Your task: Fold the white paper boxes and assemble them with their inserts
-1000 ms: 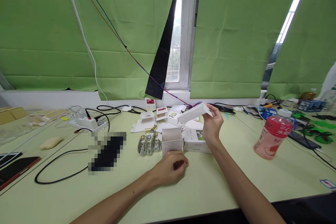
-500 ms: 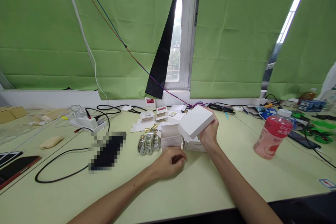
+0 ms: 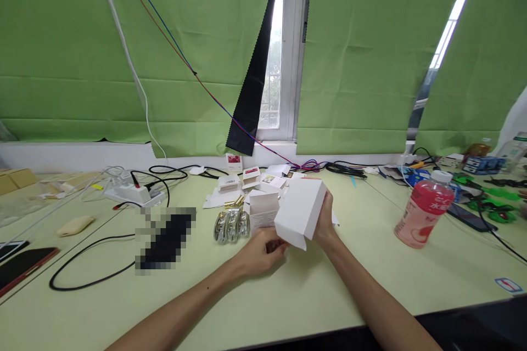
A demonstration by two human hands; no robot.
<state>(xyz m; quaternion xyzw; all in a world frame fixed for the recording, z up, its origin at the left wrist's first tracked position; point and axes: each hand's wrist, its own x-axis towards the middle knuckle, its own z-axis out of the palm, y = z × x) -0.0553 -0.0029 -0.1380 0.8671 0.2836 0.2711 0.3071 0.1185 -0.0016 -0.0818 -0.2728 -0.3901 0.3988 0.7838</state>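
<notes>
A white cardboard box (image 3: 301,207) is tilted in the air, its end flap hanging loose at the near lower end. My right hand (image 3: 326,219) grips it from the right side, the fingers partly hidden behind. Beside the lower left edge of that box, my left hand (image 3: 261,254) is low over the table with its fingers curled closed; the box covers its fingertips, so what they hold does not show. Just beyond my left hand stands another white box (image 3: 264,208), its flap up. Several shiny clear-wrapped packets (image 3: 231,226) lie to its left.
Small white boxes (image 3: 229,182), papers and gold-coloured pieces (image 3: 234,202) lie behind. A pink drink bottle (image 3: 425,209) stands right. To the left are a power strip (image 3: 134,193), a beige oval object (image 3: 76,226), a pixelated dark patch (image 3: 167,241) and phones (image 3: 27,269).
My right hand has brought the white box lower and nearer, tipping its flapped end down toward my left hand. The left hand has stayed almost in place, its fingertips now behind the box.
</notes>
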